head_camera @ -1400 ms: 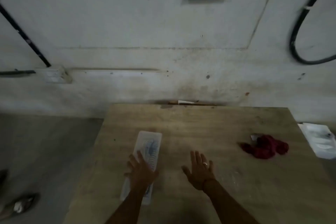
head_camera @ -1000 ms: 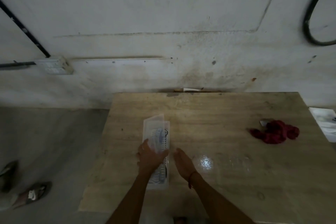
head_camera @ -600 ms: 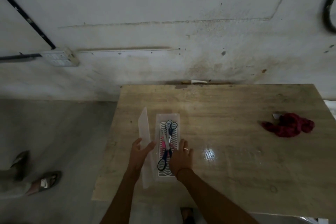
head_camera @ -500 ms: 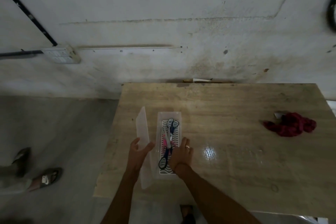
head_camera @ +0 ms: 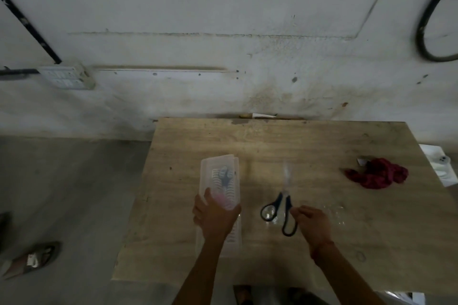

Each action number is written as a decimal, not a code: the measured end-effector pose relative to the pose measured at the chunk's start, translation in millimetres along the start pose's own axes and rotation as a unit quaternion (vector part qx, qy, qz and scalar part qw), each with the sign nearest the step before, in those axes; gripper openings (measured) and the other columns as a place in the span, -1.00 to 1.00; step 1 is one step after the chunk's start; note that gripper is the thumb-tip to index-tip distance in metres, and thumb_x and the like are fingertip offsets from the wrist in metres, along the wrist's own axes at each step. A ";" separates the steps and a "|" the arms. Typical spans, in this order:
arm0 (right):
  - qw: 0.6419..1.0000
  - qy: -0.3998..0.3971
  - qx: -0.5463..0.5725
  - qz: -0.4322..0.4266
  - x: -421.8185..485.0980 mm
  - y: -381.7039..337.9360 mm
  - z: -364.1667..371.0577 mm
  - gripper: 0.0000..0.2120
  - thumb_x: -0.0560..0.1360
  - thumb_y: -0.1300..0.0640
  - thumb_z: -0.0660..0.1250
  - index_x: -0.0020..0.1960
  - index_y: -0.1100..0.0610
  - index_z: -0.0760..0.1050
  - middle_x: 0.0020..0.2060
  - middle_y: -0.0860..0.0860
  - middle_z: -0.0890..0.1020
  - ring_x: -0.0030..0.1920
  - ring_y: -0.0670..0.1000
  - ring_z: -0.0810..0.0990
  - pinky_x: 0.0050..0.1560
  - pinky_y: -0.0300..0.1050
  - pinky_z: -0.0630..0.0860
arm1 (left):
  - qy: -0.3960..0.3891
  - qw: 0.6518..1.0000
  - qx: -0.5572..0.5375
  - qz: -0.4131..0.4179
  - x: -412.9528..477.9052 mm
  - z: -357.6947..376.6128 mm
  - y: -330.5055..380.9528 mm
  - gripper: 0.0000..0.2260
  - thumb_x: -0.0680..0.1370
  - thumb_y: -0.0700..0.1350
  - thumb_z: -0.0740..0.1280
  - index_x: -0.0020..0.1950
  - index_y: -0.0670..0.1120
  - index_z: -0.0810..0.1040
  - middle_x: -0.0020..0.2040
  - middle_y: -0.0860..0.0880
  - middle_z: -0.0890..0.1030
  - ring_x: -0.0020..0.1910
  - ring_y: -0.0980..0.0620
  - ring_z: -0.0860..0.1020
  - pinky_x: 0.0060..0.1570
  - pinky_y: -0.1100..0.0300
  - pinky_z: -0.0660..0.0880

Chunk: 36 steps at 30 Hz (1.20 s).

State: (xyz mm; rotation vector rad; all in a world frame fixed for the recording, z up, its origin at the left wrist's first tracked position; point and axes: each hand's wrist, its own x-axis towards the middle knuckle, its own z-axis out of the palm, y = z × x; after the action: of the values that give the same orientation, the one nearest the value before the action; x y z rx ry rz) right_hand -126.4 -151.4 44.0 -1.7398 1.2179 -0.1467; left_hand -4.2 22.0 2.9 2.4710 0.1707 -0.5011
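Scissors (head_camera: 285, 208) out — right hand (head_camera: 311, 225) pinches (left (head_camera: 215, 218): box (head_camera: 220, 176))

Not much gear on this person tbh: both forearms (head_camera: 198, 275) were bare as far as the shot went, left hand (head_camera: 215, 218) and right hand (head_camera: 312, 224) alike. The only worn thing I spotted was a thin reddish thread (head_camera: 322, 249) round the right wrist.

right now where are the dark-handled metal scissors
Head view: the dark-handled metal scissors lie on the wooden table, right of the clear plastic box, the right hand pinching one handle loop.
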 end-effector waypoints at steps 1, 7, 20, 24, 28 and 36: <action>1.000 0.017 0.010 0.014 0.0 4.3 -8.0 -0.85 0.44 0.26 0.44 -0.30 0.26 0.66 -0.31 0.32 0.64 -0.28 0.22 0.60 -0.25 -0.08 0.46 | 0.003 1.000 0.016 0.001 -0.7 8.2 2.3 -0.02 0.26 0.29 0.51 0.54 0.00 0.14 0.53 -0.20 0.16 0.47 -0.27 0.19 0.43 -0.20 0.19; 0.998 0.042 0.026 0.039 -6.5 14.8 -32.5 -0.87 0.48 0.26 0.41 -0.09 0.34 0.67 -0.29 0.17 0.61 -0.21 0.14 0.54 -0.02 0.06 0.53 | 0.010 0.997 0.075 0.017 1.2 34.5 -4.4 -0.02 0.30 0.29 0.47 0.57 -0.01 0.09 0.56 -0.23 0.07 0.51 -0.31 0.10 0.46 -0.25 0.11; 0.997 0.048 0.054 0.025 13.4 30.5 -42.4 -0.86 0.49 0.24 0.40 -0.02 0.29 0.67 -0.25 0.21 0.68 -0.08 0.23 0.64 -0.12 -0.11 0.46 | 0.038 0.990 0.131 0.024 38.4 44.7 10.5 -0.03 0.27 0.28 0.50 0.55 -0.02 0.14 0.54 -0.25 0.12 0.49 -0.32 0.15 0.44 -0.25 0.14; 0.996 0.048 0.071 0.031 19.9 35.6 -51.5 -0.86 0.48 0.25 0.42 0.00 0.28 0.67 -0.29 0.07 0.63 -0.20 0.05 0.57 -0.09 -0.15 0.45 | 0.036 0.985 0.167 0.037 53.2 42.3 14.2 0.04 0.27 0.36 0.47 0.58 -0.05 0.10 0.58 -0.29 0.08 0.55 -0.32 0.07 0.51 -0.30 -0.06; 0.993 0.042 0.103 0.046 34.2 41.9 -59.2 -0.84 0.47 0.22 0.43 0.01 0.26 0.68 -0.26 0.01 0.69 -0.14 0.04 0.65 -0.03 -0.06 0.56 | 0.082 0.984 0.132 0.086 58.0 37.0 44.3 0.06 0.28 0.40 0.45 0.58 -0.14 0.16 0.58 -0.34 0.09 0.57 -0.33 0.04 0.49 -0.29 -0.08; 0.993 0.011 0.116 0.017 67.2 49.5 -64.9 -0.94 0.47 0.16 0.44 -0.11 0.07 0.70 -0.32 -0.07 0.72 -0.23 -0.07 0.71 -0.07 -0.03 0.64 | -0.319 0.916 -0.145 0.195 -27.3 90.4 143.1 -0.56 0.51 0.17 0.42 0.27 -0.05 0.51 0.11 0.06 0.66 0.01 0.15 0.63 -0.03 0.31 0.53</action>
State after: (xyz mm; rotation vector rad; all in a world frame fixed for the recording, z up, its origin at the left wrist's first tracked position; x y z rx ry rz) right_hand -162.9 -245.9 13.7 -1.5178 1.1957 -0.2764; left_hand -24.1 -147.1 23.4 1.8675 -0.4706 -0.9851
